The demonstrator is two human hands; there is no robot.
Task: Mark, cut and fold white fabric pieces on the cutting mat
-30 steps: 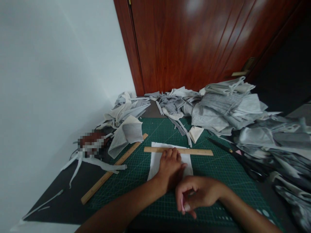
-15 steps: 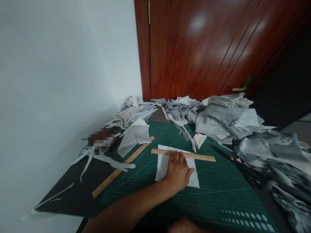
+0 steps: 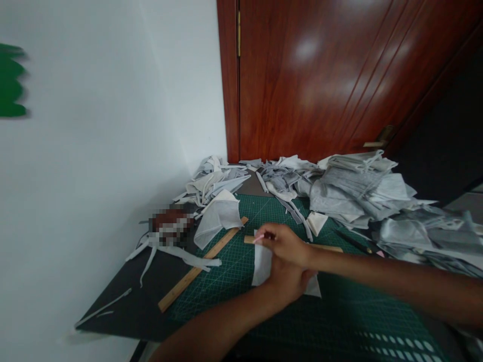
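A square of white cloth (image 3: pixel 261 266) lies on the green cutting mat (image 3: pixel 226 306), with a wooden ruler (image 3: pixel 328 248) across its far part. My left hand (image 3: pixel 289 281) rests on the cloth by the ruler, thumb out to the side; its fingertips are hidden behind my right hand. Coming in from the right, my right hand (image 3: pixel 289 244) is above the left one, near the ruler's left end. Its thumb and finger pinch a small pink piece (image 3: pixel 258 238), too small to identify surely.
A second wooden ruler (image 3: pixel 204 264) lies slantwise at the left, partly under grey cloth (image 3: pixel 219 218). Heaps of grey fabric (image 3: pixel 358 191) line the back and right. Black scissors (image 3: pixel 354 242) lie beyond my right forearm. Fabric strips and a pixelated patch (image 3: pixel 171 226) are at the left.
My right hand has come up from the near edge to the ruler's left end, with a small pink piece in its fingers. My left hand stays on the cloth. The view has shifted slightly.
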